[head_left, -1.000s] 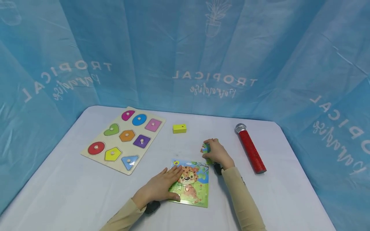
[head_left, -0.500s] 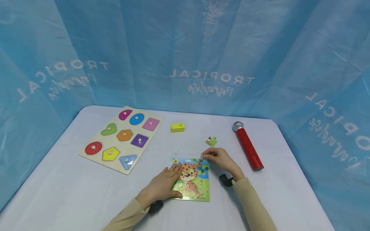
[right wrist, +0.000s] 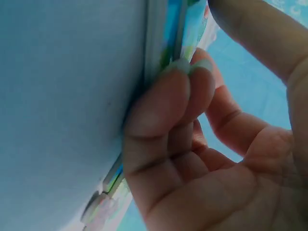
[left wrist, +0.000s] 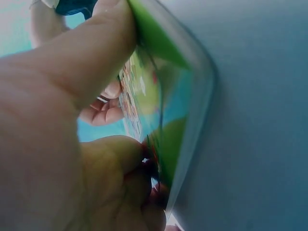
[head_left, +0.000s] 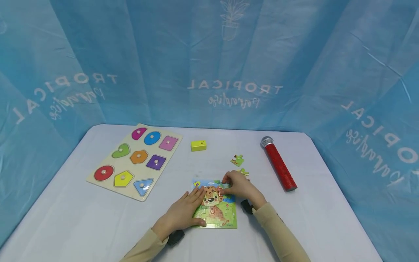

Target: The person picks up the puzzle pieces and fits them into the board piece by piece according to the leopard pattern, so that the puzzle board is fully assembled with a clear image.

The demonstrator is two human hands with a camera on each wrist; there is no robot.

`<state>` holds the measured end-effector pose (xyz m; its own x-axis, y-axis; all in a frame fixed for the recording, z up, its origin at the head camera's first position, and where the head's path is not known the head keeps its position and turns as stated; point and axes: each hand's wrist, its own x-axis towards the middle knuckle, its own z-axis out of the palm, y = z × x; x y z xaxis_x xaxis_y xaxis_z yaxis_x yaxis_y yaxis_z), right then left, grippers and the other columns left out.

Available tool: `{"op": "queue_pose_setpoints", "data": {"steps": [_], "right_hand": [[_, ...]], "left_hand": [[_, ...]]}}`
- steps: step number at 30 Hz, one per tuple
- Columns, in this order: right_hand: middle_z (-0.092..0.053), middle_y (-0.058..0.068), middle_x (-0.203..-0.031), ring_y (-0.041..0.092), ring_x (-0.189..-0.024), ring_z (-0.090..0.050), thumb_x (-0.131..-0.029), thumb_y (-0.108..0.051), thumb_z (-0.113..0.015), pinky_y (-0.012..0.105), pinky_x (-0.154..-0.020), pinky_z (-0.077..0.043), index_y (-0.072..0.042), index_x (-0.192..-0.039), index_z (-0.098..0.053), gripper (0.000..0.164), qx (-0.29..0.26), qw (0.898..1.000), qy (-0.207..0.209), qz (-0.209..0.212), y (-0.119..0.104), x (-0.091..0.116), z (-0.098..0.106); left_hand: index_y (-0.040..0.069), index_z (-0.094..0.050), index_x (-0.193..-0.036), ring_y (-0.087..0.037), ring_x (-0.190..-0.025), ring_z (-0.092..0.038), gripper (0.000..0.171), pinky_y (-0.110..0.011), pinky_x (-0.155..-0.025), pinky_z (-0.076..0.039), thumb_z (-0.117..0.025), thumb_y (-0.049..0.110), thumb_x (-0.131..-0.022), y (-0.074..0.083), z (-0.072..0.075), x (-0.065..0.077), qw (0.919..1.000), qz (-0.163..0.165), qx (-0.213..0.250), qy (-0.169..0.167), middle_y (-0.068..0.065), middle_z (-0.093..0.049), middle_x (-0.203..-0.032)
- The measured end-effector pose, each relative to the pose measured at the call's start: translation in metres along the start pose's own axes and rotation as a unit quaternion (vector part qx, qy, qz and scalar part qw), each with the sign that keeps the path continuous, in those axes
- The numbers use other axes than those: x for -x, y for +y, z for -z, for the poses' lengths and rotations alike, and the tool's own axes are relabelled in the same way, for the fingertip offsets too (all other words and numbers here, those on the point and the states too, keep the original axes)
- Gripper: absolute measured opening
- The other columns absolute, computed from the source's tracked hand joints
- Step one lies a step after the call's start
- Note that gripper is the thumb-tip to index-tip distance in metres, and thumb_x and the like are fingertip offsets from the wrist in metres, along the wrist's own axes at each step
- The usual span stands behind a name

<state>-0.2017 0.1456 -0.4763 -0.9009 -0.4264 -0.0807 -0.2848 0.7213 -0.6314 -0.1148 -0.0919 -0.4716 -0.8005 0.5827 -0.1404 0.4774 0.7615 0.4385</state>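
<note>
A square jigsaw puzzle (head_left: pixel 230 218) with a cartoon leopard lies on the white table. My left hand (head_left: pixel 182 211) rests flat over its left side, thumb at the near edge; the left wrist view shows that thumb (left wrist: pixel 103 41) along the green border. At the upper right corner, my right hand (head_left: pixel 241 186) pinches a puzzle piece (head_left: pixel 225 186) against the board, mostly hidden by the fingers. The right wrist view has curled fingers (right wrist: pixel 159 106) right at the board's edge. Two loose pieces lie beyond: one green (head_left: pixel 237 160), another (head_left: pixel 244 173) partly behind the right hand.
A wooden shape board (head_left: pixel 131 169) with knobbed pieces lies at the left. A yellow block (head_left: pixel 198 146) sits behind the puzzle. On the right is a red toy microphone (head_left: pixel 279 165) with a silver head. Blue printed cloth (head_left: pixel 163 65) hangs behind the table.
My right hand has moved from the loose pieces to the puzzle's upper right corner, bringing one piece with it. The left hand stays on the board.
</note>
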Motion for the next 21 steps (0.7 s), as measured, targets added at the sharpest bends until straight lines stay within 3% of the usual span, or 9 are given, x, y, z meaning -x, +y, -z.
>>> {"op": "queue_pose_setpoints", "data": {"steps": [6, 11, 14, 18, 21], "right_hand": [[-0.058, -0.002, -0.076, 0.010, -0.068, -0.049, -0.076, -0.020, -0.083, 0.023, -0.061, -0.043, -0.012, -0.079, -0.063, 0.022, 0.011, 1.000, 0.000, -0.006, -0.001, 0.000, -0.003], [-0.059, 0.000, -0.077, 0.012, -0.071, -0.051, -0.084, -0.019, -0.075, 0.024, -0.062, -0.042, -0.011, -0.085, -0.066, 0.012, -0.039, 0.999, -0.018, -0.032, 0.005, -0.004, 0.012], [-0.063, 0.006, -0.087, 0.017, -0.078, -0.055, -0.089, -0.020, -0.071, 0.026, -0.064, -0.045, -0.010, -0.097, -0.067, 0.014, -0.077, 0.994, 0.036, -0.068, 0.017, -0.010, 0.025], [-0.063, 0.011, -0.118, 0.026, -0.104, -0.057, -0.088, -0.023, -0.072, 0.036, -0.084, -0.051, -0.011, -0.120, -0.061, 0.037, -0.113, 0.976, 0.132, -0.133, 0.036, -0.022, 0.037], [-0.057, 0.015, -0.132, 0.032, -0.117, -0.052, -0.084, -0.022, -0.076, 0.046, -0.099, -0.047, -0.009, -0.133, -0.053, 0.055, -0.112, 0.968, 0.154, -0.166, 0.042, -0.028, 0.039]], "left_hand": [[0.000, -0.027, -0.151, -0.034, -0.149, -0.019, 0.097, -0.055, -0.118, -0.024, -0.070, 0.051, -0.081, 0.001, 0.000, 0.002, 1.0000, -0.001, 0.003, -0.004, -0.016, -0.023, -0.160], [0.000, -0.026, -0.152, -0.034, -0.149, -0.020, 0.097, -0.055, -0.118, -0.024, -0.070, 0.051, -0.081, 0.002, 0.000, 0.001, 1.0000, -0.003, 0.002, -0.001, -0.016, -0.023, -0.160], [0.001, -0.026, -0.152, -0.034, -0.149, -0.019, 0.097, -0.055, -0.118, -0.024, -0.070, 0.050, -0.081, 0.002, 0.000, 0.001, 1.0000, -0.004, 0.003, -0.001, -0.016, -0.023, -0.160], [0.001, -0.026, -0.152, -0.034, -0.149, -0.019, 0.097, -0.055, -0.118, -0.024, -0.070, 0.050, -0.081, 0.001, 0.000, 0.002, 1.0000, -0.003, -0.002, 0.001, -0.015, -0.023, -0.161], [0.000, -0.026, -0.152, -0.034, -0.149, -0.020, 0.097, -0.055, -0.118, -0.025, -0.069, 0.051, -0.081, 0.000, 0.000, 0.002, 1.0000, -0.006, -0.005, 0.003, -0.016, -0.023, -0.160]]}}
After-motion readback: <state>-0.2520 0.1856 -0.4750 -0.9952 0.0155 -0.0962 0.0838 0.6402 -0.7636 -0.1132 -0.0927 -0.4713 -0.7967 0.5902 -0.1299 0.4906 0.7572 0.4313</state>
